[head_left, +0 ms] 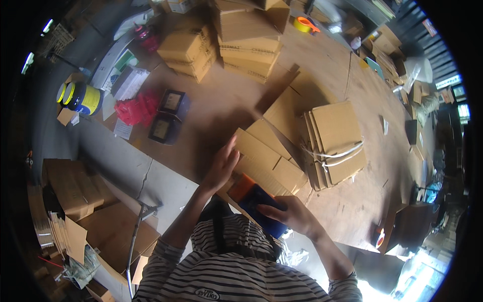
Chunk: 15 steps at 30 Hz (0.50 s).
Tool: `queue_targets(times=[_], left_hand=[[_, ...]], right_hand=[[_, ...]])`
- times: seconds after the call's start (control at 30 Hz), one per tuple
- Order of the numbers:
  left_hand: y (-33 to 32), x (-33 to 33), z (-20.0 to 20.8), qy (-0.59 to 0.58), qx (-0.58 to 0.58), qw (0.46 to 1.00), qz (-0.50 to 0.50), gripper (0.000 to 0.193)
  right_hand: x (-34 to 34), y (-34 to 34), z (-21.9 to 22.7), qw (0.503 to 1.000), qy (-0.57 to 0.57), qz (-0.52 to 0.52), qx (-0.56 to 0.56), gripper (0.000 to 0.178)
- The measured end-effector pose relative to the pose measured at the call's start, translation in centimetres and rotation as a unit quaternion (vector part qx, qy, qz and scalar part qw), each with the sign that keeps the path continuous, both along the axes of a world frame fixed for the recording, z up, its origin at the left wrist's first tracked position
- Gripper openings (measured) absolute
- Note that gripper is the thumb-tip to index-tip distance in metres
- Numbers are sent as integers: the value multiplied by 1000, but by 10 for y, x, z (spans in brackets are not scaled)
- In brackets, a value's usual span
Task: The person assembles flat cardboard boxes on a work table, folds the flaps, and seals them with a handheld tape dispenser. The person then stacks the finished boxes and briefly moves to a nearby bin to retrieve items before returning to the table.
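Note:
My right hand point(294, 216) is closed around a dark blue box point(259, 206) with an orange end, held tilted close to my body. My left hand point(221, 166) has its fingers stretched out along the left edge of a brown cardboard carton point(266, 156), holding nothing. This carton lies at the table's near edge with its flaps folded over. Right of it stands a bundle of flattened cartons point(337, 141) bound with white string. Another flat cardboard piece point(292, 113) lies just behind the carton.
Stacked cardboard boxes point(249, 45) stand at the back. Two dark blue boxes point(168, 116), a pink plastic bag point(137, 108) and yellow-and-blue jars point(83, 98) are on the left. An orange tape roll point(304, 24) lies far back. Opened cartons point(118, 234) fill the lower left.

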<state>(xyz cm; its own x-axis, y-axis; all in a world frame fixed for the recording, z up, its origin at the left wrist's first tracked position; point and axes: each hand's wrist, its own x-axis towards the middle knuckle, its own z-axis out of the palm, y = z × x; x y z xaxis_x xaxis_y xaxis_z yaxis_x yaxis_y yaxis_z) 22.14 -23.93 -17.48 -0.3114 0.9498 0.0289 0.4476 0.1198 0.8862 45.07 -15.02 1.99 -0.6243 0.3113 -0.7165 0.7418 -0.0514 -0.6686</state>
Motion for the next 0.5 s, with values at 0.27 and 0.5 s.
queue_targets(times=[0.27, 0.5], left_hand=[[9, 35, 32, 325, -62, 943, 38, 60], [9, 43, 50, 373, -45, 926, 33, 65]], right_hand=[[43, -4, 12, 998, -54, 29, -2, 70], [221, -42, -57, 959, -263, -101, -15, 76]])
